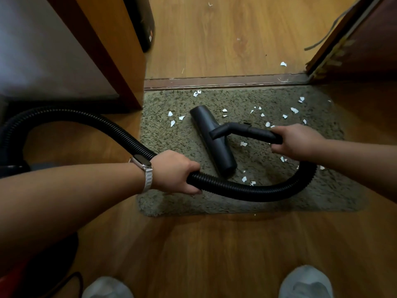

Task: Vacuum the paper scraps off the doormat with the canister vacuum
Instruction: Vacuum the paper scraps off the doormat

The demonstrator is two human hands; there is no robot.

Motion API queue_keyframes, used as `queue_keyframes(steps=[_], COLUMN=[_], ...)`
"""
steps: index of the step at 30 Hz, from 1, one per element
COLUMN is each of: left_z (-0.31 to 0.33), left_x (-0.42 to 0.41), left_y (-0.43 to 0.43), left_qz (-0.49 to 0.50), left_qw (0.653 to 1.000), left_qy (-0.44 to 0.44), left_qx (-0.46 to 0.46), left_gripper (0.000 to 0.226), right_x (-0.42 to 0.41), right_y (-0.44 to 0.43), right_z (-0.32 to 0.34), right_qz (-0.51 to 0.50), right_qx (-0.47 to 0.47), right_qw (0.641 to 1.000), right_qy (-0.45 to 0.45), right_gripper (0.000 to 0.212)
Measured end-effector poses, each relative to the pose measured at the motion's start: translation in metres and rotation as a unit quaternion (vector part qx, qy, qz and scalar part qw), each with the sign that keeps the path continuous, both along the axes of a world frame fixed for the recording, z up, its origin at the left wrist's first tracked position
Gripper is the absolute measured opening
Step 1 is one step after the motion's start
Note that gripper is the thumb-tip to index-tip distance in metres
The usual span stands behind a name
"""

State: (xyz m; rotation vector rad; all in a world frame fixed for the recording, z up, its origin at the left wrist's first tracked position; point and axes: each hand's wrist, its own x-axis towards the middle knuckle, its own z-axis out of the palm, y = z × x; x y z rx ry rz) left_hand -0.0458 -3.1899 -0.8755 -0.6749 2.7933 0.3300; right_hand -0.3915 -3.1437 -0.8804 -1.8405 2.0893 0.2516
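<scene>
Now both hands grip the vacuum line over the shaggy grey-green doormat (279, 203).

From the head camera, the left hand (174, 172), wrist in a pale-strapped watch (142, 166), reaches in from the left, knuckles up, fist wrapped around the black ribbed hose (247, 189). The right hand (297, 140) comes from the right, fingers curled tight on the black plastic wand (253, 131). The dark T-shaped floor nozzle (211, 139) lies on the mat among torn white paper scraps (243, 144). A red canister (10, 282) shows at the lower left edge.
</scene>
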Motion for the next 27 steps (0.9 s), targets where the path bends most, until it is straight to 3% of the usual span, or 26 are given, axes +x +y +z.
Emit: queue_keyframes(steps=[6,16,22,27], left_z=[-0.004,-0.008,-0.01,-0.014], left_x=[-0.009,0.0,-0.009,-0.017], left_y=[-0.003,0.003,-0.003,-0.01], left_qz=[0.008,-0.021,-0.016,0.004], left_qw=[1.0,1.0,1.0,1.0], left_qy=[0.005,-0.018,-0.006,0.014], left_qx=[-0.002,-0.004,0.006,-0.007], left_gripper=[0.048,0.047,0.045,0.063], right_x=[-0.012,0.012,-0.004,-0.021], right_y=[0.006,0.003,0.005,0.007], right_z=[-0.007,-0.016,-0.01,-0.007], right_qz=[-0.013,0.103,0.048,-0.001], right_qx=[0.024,0.033,0.008,0.015], right_qw=[1.0,0.994,0.999,1.0], right_qy=[-0.006,-0.026,-0.01,0.019], right_gripper=[0.017,0.017,0.017,0.019])
